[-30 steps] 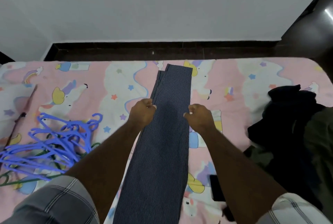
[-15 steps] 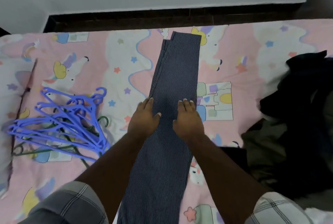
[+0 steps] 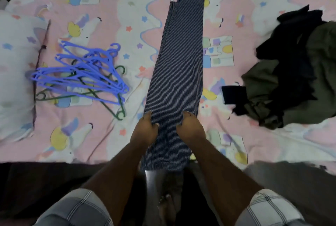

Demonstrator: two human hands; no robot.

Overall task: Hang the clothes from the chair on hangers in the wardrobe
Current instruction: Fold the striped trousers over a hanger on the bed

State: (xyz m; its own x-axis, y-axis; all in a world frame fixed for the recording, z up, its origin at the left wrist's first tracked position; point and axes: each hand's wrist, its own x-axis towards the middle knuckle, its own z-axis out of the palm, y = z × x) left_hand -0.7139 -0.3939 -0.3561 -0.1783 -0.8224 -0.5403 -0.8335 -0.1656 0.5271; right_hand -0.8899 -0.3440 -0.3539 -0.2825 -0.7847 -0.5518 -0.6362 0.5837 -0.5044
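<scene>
Striped trousers (image 3: 179, 73): folded into a long strip, lying from far edge to near edge of the bed (image 3: 109, 135), centre. Left hand (image 3: 145, 130) and right hand (image 3: 190, 128): flat on the strip's near part, fingers straight. Hangers (image 3: 81, 73): heaped left. Dark clothes (image 3: 294, 66): piled right. Bare sheet between.

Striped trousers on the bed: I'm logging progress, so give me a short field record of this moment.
garment: striped trousers, folded lengthwise, flat on the bedsheet
left hand: flat on trousers' left edge
right hand: resting on trousers' right side
hangers: blue and green pile, left, untouched
dark clothes: heaped right
stage: nothing on a hanger yet
</scene>
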